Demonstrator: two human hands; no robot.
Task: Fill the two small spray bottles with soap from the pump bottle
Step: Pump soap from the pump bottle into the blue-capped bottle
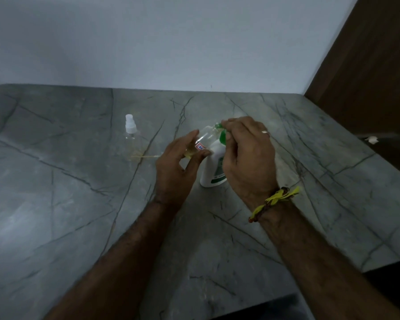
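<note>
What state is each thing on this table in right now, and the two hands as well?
Pump bottle: upright on the table, green pump on top.
Held spray bottle: tilted, uncapped, mouth at the pump's spout, some yellowish soap inside.
Other spray bottle: upright, white sprayer cap on.
Left hand: grips the tilted bottle.
Right hand: fingers on the pump head.

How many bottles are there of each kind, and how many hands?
Small spray bottles: 2, one standing capped, one tilted in the left hand
Pump bottles: 1
Hands: 2, left hand and right hand
Total: 5
</note>
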